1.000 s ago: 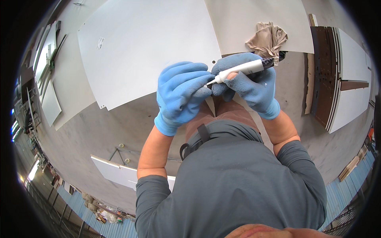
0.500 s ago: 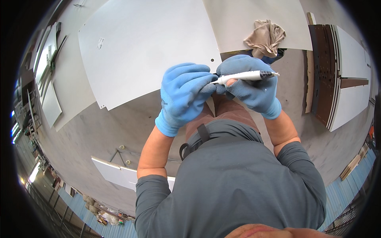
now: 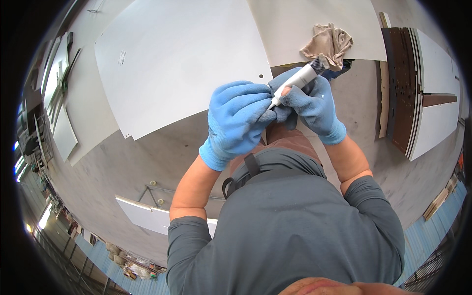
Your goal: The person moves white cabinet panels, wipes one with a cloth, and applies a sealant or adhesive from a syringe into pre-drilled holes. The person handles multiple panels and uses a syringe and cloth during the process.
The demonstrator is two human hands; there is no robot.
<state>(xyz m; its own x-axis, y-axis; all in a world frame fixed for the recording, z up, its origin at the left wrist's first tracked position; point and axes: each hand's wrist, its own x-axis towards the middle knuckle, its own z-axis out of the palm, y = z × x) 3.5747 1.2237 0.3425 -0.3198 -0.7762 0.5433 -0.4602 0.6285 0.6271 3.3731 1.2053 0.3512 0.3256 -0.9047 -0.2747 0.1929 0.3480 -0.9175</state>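
Observation:
Both my hands wear blue work gloves with dark, soiled fingertips and meet in front of my waist. My right hand (image 3: pixel 314 105) grips a white tube (image 3: pixel 297 81) with a thin nozzle and a black end. The tube tilts, its black end up to the right and its nozzle down toward my left fingers. A bare thumb tip shows through the right glove. My left hand (image 3: pixel 236 118) is closed, its thumb and fingers pinched beside the nozzle tip; whatever lies between them is hidden.
A large white panel (image 3: pixel 182 64) with a small hole near its corner lies ahead on the left. A crumpled beige cloth (image 3: pixel 327 44) hangs over the edge of a pale board (image 3: pixel 364 44). Stacked brown and white panels (image 3: pixel 403 93) stand right. Another white panel (image 3: pixel 142 214) lies behind left.
The tube has swung from nearly level to a steep tilt, its black end rising. My left hand has shifted slightly right, staying at the nozzle.

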